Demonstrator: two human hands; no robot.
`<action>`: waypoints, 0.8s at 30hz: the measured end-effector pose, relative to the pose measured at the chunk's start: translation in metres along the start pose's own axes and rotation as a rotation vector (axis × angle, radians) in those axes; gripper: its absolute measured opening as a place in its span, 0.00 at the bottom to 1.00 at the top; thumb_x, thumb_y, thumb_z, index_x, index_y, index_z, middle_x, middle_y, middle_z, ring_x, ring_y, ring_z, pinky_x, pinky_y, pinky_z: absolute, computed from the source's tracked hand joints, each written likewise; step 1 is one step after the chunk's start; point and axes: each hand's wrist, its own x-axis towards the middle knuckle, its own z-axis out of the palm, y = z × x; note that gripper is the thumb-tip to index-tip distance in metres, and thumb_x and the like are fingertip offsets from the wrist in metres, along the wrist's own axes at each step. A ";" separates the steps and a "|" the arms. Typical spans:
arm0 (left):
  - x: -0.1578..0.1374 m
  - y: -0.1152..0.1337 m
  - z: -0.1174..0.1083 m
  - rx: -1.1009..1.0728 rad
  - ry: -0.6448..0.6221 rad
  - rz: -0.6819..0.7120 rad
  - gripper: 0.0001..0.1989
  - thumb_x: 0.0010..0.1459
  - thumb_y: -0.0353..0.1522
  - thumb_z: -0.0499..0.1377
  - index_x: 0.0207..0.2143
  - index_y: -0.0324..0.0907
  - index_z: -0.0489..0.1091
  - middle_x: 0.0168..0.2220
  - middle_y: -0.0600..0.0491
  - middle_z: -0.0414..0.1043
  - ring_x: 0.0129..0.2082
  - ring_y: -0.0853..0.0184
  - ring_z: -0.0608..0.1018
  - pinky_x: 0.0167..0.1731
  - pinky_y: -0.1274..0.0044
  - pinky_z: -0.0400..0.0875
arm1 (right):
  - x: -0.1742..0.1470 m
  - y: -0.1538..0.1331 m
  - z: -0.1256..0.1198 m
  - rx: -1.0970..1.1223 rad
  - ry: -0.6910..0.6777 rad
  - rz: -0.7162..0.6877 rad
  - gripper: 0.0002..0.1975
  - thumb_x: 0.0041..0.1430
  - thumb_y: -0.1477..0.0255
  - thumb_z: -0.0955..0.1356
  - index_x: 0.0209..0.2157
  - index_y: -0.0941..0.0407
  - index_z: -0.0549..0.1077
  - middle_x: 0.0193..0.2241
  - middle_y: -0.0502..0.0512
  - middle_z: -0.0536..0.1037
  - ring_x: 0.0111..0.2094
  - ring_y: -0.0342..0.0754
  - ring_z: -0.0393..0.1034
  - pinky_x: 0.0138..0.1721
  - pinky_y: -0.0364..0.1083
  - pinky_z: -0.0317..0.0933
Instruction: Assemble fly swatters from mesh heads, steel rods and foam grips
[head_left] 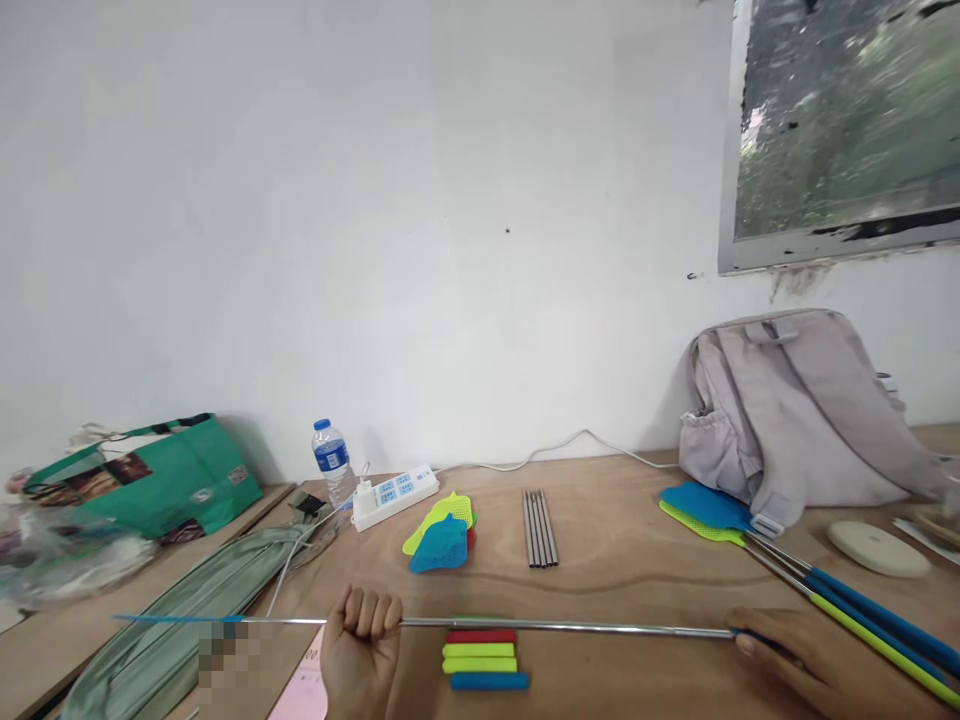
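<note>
A telescopic fly swatter (570,627) stretches sideways in front of me, its metal rod drawn out long. Its blue head (176,619), seen edge-on, points left. My left hand (364,645) is closed in a fist around the rod near the head. At the other end, my right hand (795,655) is closed on the blue handle, mostly covering it. Below the rod, between my hands, lie several foam grips: a red grip (481,637), yellow-green grips (480,658) and a blue grip (490,681). Loose swatter heads (440,545) and several metal rods (540,530) lie farther back.
Assembled fly swatters (840,600) lie at right, before a grey backpack (795,400) and a round pale disc (879,548). A power strip (395,497), water bottle (332,460), green bag (180,480), grey-green fabric case (202,590) and pink paper (304,690) are on the left.
</note>
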 end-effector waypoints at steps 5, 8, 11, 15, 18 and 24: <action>0.005 -0.002 -0.013 0.005 -0.046 0.010 0.21 0.55 0.28 0.48 0.13 0.40 0.42 0.14 0.61 0.33 0.13 0.75 0.42 0.12 0.80 0.43 | -0.003 0.000 0.007 0.076 -0.143 0.012 0.11 0.55 0.65 0.62 0.37 0.48 0.74 0.34 0.50 0.78 0.34 0.50 0.73 0.35 0.47 0.70; 0.007 -0.005 -0.019 -0.001 -0.069 0.005 0.21 0.55 0.28 0.49 0.13 0.40 0.41 0.15 0.61 0.32 0.13 0.75 0.43 0.12 0.80 0.43 | -0.008 0.010 0.013 -0.012 -0.081 -0.031 0.11 0.52 0.63 0.65 0.37 0.48 0.74 0.34 0.50 0.78 0.34 0.51 0.73 0.34 0.48 0.70; 0.007 -0.009 -0.024 0.024 -0.076 -0.004 0.22 0.55 0.29 0.49 0.13 0.40 0.40 0.15 0.61 0.31 0.13 0.75 0.42 0.12 0.80 0.42 | -0.012 0.017 0.016 -0.065 -0.031 -0.092 0.12 0.49 0.62 0.67 0.36 0.49 0.74 0.32 0.50 0.78 0.31 0.51 0.74 0.30 0.46 0.70; 0.007 -0.014 -0.025 0.017 -0.054 -0.003 0.22 0.55 0.30 0.49 0.13 0.40 0.40 0.15 0.61 0.30 0.14 0.75 0.39 0.12 0.79 0.40 | -0.013 0.014 0.015 -0.092 0.023 -0.078 0.08 0.50 0.64 0.67 0.33 0.50 0.74 0.29 0.50 0.78 0.28 0.50 0.74 0.26 0.43 0.69; 0.006 -0.016 -0.023 0.005 -0.025 -0.018 0.22 0.56 0.30 0.48 0.13 0.40 0.41 0.15 0.61 0.30 0.14 0.74 0.39 0.12 0.79 0.40 | -0.008 0.005 0.009 -0.095 0.048 -0.048 0.07 0.50 0.65 0.67 0.31 0.51 0.73 0.27 0.51 0.78 0.27 0.49 0.73 0.25 0.43 0.67; 0.006 -0.014 -0.024 0.009 -0.073 0.002 0.20 0.55 0.26 0.48 0.13 0.40 0.43 0.14 0.61 0.33 0.14 0.74 0.41 0.11 0.80 0.43 | 0.004 -0.013 -0.004 -0.051 0.046 -0.139 0.08 0.53 0.64 0.64 0.33 0.49 0.73 0.29 0.50 0.78 0.29 0.46 0.73 0.28 0.42 0.66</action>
